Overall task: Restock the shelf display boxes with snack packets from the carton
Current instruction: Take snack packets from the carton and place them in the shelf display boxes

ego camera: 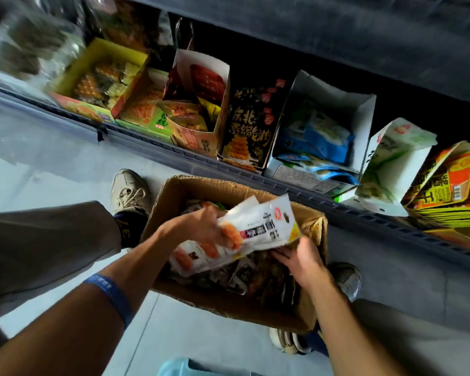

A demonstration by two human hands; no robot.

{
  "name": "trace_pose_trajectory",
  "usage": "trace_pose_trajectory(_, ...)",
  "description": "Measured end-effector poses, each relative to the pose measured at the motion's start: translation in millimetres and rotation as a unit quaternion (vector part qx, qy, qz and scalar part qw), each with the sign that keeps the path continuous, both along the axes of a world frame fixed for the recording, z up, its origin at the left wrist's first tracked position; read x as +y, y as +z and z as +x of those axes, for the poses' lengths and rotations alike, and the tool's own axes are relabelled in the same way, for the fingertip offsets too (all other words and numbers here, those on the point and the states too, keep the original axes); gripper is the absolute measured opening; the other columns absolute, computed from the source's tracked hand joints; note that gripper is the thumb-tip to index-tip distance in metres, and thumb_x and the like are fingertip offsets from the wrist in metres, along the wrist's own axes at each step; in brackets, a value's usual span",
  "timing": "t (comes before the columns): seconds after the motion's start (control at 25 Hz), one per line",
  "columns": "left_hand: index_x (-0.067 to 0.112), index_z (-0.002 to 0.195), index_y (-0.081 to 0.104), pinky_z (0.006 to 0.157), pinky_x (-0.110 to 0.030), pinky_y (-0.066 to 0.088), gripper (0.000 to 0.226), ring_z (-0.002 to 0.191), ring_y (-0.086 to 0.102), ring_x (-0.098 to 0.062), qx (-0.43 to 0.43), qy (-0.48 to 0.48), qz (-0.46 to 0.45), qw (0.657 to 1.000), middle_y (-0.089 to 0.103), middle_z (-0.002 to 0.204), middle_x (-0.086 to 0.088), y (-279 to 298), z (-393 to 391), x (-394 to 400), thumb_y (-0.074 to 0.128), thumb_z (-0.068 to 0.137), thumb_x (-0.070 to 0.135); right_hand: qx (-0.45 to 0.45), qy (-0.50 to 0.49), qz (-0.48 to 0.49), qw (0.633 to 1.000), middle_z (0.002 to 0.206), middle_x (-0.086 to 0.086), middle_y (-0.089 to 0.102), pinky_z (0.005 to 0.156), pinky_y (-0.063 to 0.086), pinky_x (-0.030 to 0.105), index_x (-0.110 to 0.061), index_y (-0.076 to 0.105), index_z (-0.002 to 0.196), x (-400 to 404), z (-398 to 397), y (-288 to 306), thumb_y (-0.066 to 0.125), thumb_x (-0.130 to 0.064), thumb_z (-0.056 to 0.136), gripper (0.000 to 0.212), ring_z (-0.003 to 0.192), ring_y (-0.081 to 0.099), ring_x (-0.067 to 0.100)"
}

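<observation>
Holding a loose sheaf of white snack packets in the left hand at centre frame, fingers curled round the near edge, packets fanning out above the open carton on the floor. Reaching with the right hand into the carton at lower right of centre, fingers spread and relaxed over the dark packets inside; not gripping anything that can be made out. Standing with one shoe left of the carton and another right of it. Running across the upper frame: the shelf carrying the display boxes, among them a yellow box at upper left, a tall red-and-white box near centre and a white box of blue packets to its right. Judging the risks: packets sliding from the one-sided hold and dropping back into the carton or onto the floor; tall boxes tipping if packets are pushed in hard; packets landing in a wrong box, labels being blurred here.
</observation>
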State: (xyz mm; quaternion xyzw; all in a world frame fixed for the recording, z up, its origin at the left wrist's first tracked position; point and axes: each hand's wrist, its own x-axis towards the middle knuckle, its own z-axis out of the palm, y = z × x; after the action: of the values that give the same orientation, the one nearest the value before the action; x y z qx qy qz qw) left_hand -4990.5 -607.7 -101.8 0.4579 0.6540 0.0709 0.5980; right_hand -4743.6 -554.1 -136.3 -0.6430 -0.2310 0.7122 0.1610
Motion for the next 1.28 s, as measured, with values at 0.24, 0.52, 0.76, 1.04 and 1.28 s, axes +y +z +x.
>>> trace_pose_trajectory(0.24, -0.005, 0.116, 0.061, 0.076, -0.045, 0.059, 0.048, 0.092, 0.069, -0.037, -0.303, 0.366, 0.093, 0.875, 0.069, 0.107, -0.024, 53, 1, -13, 0.076, 0.072, 0.007, 0.148, 0.115, 0.050, 0.981, 0.121, 0.000, 0.070, 0.106, 0.043, 0.048, -0.022, 0.058, 0.130, -8, -29, 58, 0.067, -0.060, 0.076, 0.066, 0.119, 0.061, 0.024)
trace_pose_trajectory(0.52, 0.001, 0.133, 0.055, 0.087, -0.053, 0.056, 0.053, 0.109, 0.065, -0.040, -0.442, 0.452, 0.106, 0.768, 0.060, 0.129, -0.028, 69, 23, -37, 0.066, 0.083, 0.017, 0.073, 0.219, 0.132, 0.964, 0.103, 0.006, 0.076, 0.092, 0.057, 0.038, -0.014, 0.072, 0.104, -59, -46, 90, 0.087, -0.019, 0.069, 0.038, 0.095, 0.073, 0.018)
trace_pose_trajectory(0.76, 0.006, 0.131, 0.056, 0.084, -0.056, 0.057, 0.049, 0.112, 0.063, -0.044, -0.412, 0.517, 0.123, 0.740, 0.065, 0.124, -0.025, 73, 44, -44, 0.072, 0.085, 0.014, -0.097, 0.174, 0.207, 0.958, 0.132, -0.001, 0.055, 0.101, 0.049, 0.046, -0.031, 0.053, 0.130, -62, -44, 104, 0.072, -0.068, 0.050, 0.091, 0.120, 0.056, 0.023)
trace_pose_trajectory(1.04, 0.009, 0.119, 0.062, 0.070, -0.050, 0.061, 0.052, 0.091, 0.072, -0.040, -0.294, 0.583, 0.062, 0.755, 0.074, 0.102, -0.021, 41, 71, -79, 0.082, 0.071, 0.011, -0.159, 0.201, 0.102, 0.961, 0.132, 0.005, 0.057, 0.098, 0.051, 0.042, -0.031, 0.040, 0.139, -89, -38, 92, 0.077, -0.044, 0.068, 0.081, 0.114, 0.060, 0.023)
trace_pose_trajectory(1.28, 0.008, 0.127, 0.058, 0.077, -0.051, 0.058, 0.053, 0.102, 0.068, -0.044, -0.369, 0.488, 0.046, 0.790, 0.068, 0.116, -0.027, 43, 58, -80, 0.073, 0.077, 0.018, 0.026, 0.164, 0.074, 0.983, 0.103, 0.008, 0.075, 0.077, 0.059, 0.037, -0.025, 0.060, 0.123, -82, -22, 99, 0.069, -0.002, 0.080, 0.049, 0.093, 0.073, 0.025)
